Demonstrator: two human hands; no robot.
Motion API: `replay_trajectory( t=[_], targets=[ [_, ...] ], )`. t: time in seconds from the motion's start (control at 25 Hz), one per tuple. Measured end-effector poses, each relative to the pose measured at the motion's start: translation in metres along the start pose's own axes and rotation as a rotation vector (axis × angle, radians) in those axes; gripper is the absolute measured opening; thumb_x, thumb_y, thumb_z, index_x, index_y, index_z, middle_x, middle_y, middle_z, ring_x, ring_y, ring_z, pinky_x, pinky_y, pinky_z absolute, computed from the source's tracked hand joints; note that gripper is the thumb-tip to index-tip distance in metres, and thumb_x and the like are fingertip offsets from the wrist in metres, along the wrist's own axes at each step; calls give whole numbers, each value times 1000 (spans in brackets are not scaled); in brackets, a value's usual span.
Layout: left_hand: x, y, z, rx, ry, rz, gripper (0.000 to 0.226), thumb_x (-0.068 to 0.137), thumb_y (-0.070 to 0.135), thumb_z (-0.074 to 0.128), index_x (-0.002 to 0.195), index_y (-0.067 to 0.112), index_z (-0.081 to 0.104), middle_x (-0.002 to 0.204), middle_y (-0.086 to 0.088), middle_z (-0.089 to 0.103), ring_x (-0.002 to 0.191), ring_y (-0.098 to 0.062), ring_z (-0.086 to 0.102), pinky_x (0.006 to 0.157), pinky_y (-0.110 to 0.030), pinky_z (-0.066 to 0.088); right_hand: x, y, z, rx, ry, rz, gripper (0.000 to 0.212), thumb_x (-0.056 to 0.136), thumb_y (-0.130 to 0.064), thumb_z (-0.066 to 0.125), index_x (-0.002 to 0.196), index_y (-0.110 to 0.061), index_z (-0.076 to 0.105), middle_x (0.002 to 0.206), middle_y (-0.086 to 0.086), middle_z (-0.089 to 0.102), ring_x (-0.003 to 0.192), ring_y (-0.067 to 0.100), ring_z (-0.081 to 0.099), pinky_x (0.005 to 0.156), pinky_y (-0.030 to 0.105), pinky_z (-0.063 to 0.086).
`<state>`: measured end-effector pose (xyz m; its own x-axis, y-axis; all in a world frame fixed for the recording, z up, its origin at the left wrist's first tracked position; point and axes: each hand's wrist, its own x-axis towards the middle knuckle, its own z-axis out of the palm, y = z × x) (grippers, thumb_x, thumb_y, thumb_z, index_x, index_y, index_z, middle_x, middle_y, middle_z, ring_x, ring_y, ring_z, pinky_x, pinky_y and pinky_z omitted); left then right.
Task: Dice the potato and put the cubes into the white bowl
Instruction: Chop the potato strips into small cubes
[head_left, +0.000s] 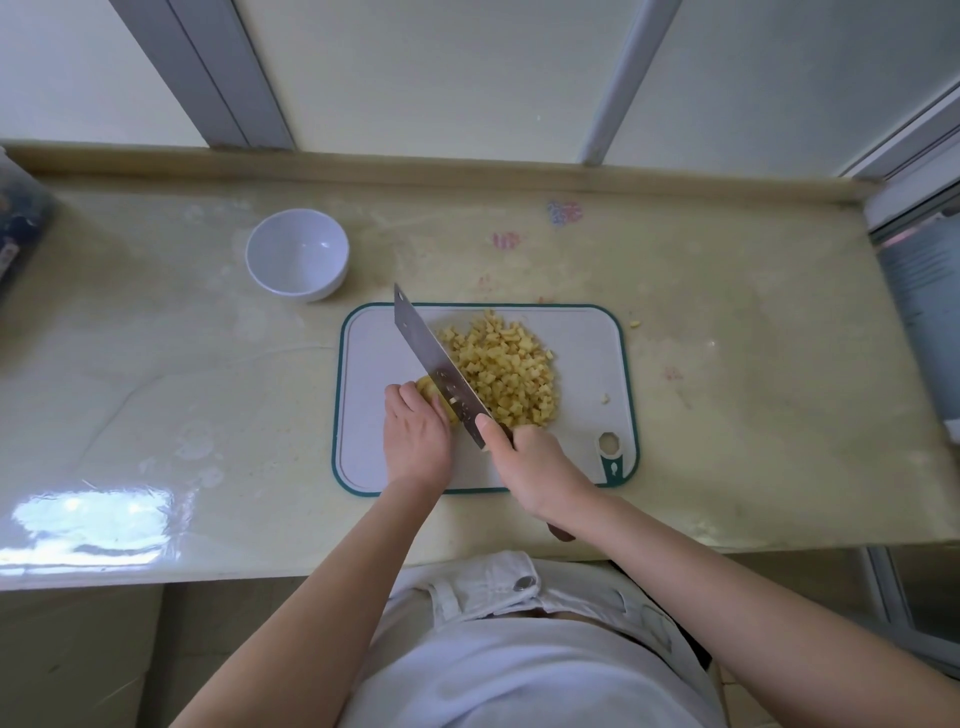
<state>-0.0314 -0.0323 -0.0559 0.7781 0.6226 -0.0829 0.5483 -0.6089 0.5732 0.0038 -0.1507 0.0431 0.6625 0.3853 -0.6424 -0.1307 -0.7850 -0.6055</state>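
Left hand (415, 436): my fingers curled on potato (427, 387).
Right hand (540, 470): I grip knife (434, 358).
Cubes (504, 369): heaped on board (371, 343).

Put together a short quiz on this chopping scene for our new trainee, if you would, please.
1. True or false: the white bowl holds no potato cubes yet.
2. Fill in: the left hand holds the uncut potato piece down on the ____.
3. Which hand grips the cleaver? A) left hand B) right hand C) both

Key: 1 true, the cubes are heaped on the cutting board, right of the blade; 2 cutting board; 3 B.
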Motion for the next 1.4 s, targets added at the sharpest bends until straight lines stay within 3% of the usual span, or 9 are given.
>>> replay_trajectory(
  t=[0.24, 0.44, 0.76, 1.12, 1.28, 1.4],
  targets=[
    [1, 0, 1, -6, 10, -19, 22, 98, 13, 41, 101, -8, 48, 100, -25, 47, 80, -38, 49, 68, -43, 42, 13, -18, 0, -67, -4, 12, 61, 101, -48, 30, 54, -11, 36, 53, 3, 40, 49, 20, 39, 52, 30, 32],
    [0, 1, 0, -16, 68, 36, 34, 93, 21, 29, 91, -7, 49, 88, -25, 49, 70, -39, 50, 59, -41, 46, 19, -14, -2, 21, -42, 28, 57, 99, -51, 31, 55, -15, 31, 49, 2, 33, 43, 19, 31, 49, 29, 29],
    [-1, 0, 1, -9, 35, 19, 45, 93, 28, 20, 97, -6, 48, 96, -24, 48, 79, -37, 50, 70, -43, 45, 1, 4, -8, 31, -75, 67, 54, 98, -53, 33, 57, -17, 34, 51, -1, 34, 43, 16, 32, 49, 28, 28],
    [1, 0, 0, 7, 51, 52, 37, 92, 23, 26, 90, -5, 49, 88, -24, 50, 71, -39, 52, 62, -41, 46, 0, 5, -2, -74, -30, 23, 59, 100, -50, 30, 56, -12, 39, 56, 4, 42, 51, 18, 41, 57, 30, 35],
    [1, 0, -1, -9, 34, 53, 41, 92, 25, 24, 90, -7, 49, 90, -26, 49, 72, -40, 52, 61, -42, 45, 10, 4, 5, -79, -13, 0, 60, 100, -50, 29, 65, -6, 50, 61, 8, 48, 59, 23, 47, 70, 37, 47],
    [1, 0, 0, 5, 2, 31, 35, 95, 21, 30, 94, -9, 48, 95, -26, 48, 77, -40, 51, 66, -43, 43, 14, 9, 8, -66, -3, -16, 59, 100, -50, 29, 62, -8, 45, 58, 6, 45, 57, 23, 46, 66, 35, 45]
  ],
)
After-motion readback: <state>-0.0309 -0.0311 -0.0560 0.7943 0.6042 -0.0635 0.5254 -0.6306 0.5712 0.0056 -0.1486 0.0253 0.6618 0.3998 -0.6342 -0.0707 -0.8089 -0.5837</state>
